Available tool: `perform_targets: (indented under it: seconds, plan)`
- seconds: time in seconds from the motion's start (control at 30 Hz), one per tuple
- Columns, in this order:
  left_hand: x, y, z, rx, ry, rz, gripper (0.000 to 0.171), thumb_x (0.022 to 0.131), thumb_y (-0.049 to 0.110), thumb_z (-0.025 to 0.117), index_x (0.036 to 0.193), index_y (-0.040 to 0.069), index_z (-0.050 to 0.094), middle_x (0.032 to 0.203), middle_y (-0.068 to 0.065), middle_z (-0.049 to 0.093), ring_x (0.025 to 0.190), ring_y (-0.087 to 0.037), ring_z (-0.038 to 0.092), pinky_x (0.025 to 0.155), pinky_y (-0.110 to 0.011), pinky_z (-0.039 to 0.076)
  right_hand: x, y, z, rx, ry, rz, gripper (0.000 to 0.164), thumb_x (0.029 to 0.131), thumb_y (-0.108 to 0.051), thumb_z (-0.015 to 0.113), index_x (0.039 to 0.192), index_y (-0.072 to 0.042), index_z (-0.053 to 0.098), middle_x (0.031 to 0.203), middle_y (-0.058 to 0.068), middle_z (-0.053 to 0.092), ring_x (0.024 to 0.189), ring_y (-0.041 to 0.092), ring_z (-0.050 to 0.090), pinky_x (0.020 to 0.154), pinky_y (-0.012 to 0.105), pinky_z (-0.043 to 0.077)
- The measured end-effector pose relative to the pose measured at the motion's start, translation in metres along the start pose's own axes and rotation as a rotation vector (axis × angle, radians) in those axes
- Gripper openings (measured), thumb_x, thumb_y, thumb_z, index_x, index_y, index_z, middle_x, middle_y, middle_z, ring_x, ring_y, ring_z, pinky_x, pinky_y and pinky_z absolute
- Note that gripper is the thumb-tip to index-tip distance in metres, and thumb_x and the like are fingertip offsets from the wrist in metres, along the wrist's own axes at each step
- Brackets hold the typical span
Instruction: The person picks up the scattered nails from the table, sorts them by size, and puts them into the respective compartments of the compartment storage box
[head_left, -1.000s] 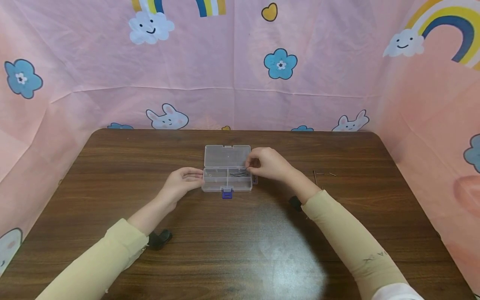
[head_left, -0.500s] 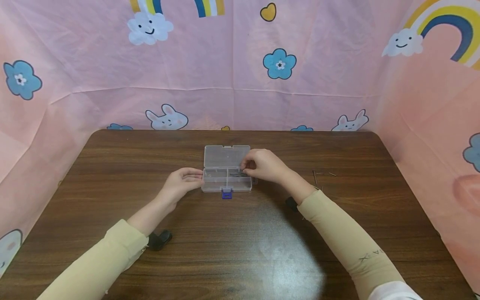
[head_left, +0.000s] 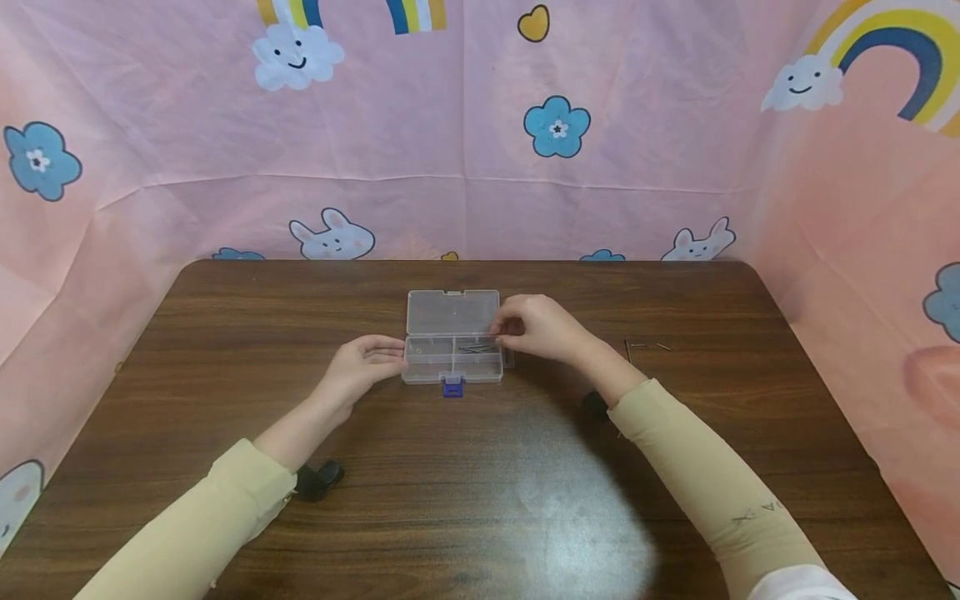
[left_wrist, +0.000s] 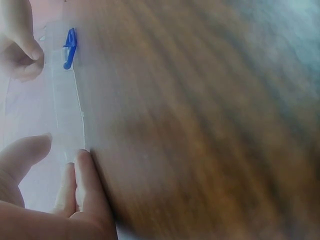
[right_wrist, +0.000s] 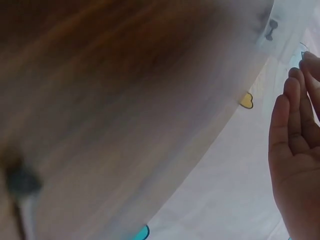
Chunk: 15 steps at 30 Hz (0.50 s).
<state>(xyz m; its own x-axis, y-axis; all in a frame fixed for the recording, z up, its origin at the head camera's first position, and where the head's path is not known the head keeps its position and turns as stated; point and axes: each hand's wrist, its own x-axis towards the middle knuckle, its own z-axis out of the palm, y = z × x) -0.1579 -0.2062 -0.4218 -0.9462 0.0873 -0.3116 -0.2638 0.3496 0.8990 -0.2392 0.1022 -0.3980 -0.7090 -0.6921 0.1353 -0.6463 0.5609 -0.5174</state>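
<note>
A clear plastic box (head_left: 430, 372) with compartments stands on the table, its lid (head_left: 453, 312) raised at the back. Several thin metal pins (head_left: 474, 348), nail-like, lie in the back right compartment. From the left, my left hand (head_left: 358, 367) rests straight fingers against the box's end; in the left wrist view its thumb (left_wrist: 31, 152) is apart from the fingers. My right hand (head_left: 542, 327) hangs over the back right corner, thumb and forefinger tips together. I cannot tell whether a pin is between them. The right wrist view shows its other fingers (right_wrist: 287, 112) nearly straight.
A blue latch (head_left: 453, 388) hangs from the box's front. Right of the box, thin metal pieces (head_left: 628, 350) and another small pin (head_left: 663, 347) lie on the wooden table (head_left: 480, 467), partly behind the right forearm. Small rings (head_left: 418, 351) show in the back left compartment. Printed cloth (head_left: 465, 150) borders the table.
My right hand first dips leftward over the back right compartment, then draws back right and slightly up, fingertips still together. The left hand stays at the box's left end.
</note>
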Motion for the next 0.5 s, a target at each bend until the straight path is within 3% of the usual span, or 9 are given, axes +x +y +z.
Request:
perform_targets:
  seconds: [0.23, 0.5]
  plan:
    - [-0.001, 0.001, 0.0, 0.001, 0.0, 0.003, 0.051, 0.102, 0.018, 0.071, 0.146, -0.002, 0.055, 0.144, -0.024, 0.063, 0.125, -0.024, 0.065, 0.119, -0.048, 0.046, -0.012, 0.007, -0.012, 0.001, -0.004, 0.03, 0.006, 0.094, -0.007, 0.078, 0.1, -0.008, 0.079, 0.101, 0.004, 0.076, 0.092, 0.019, 0.071, 0.085, 0.037, 0.061]
    - [0.0, 0.001, 0.0, 0.001, 0.001, 0.006, 0.05, 0.101, 0.017, 0.071, 0.145, -0.003, 0.056, 0.142, -0.024, 0.064, 0.12, -0.019, 0.066, 0.118, -0.046, 0.046, -0.034, 0.018, -0.024, -0.018, -0.007, 0.038, 0.009, 0.093, -0.006, 0.08, 0.102, -0.006, 0.079, 0.103, 0.007, 0.077, 0.095, 0.023, 0.072, 0.086, 0.042, 0.062]
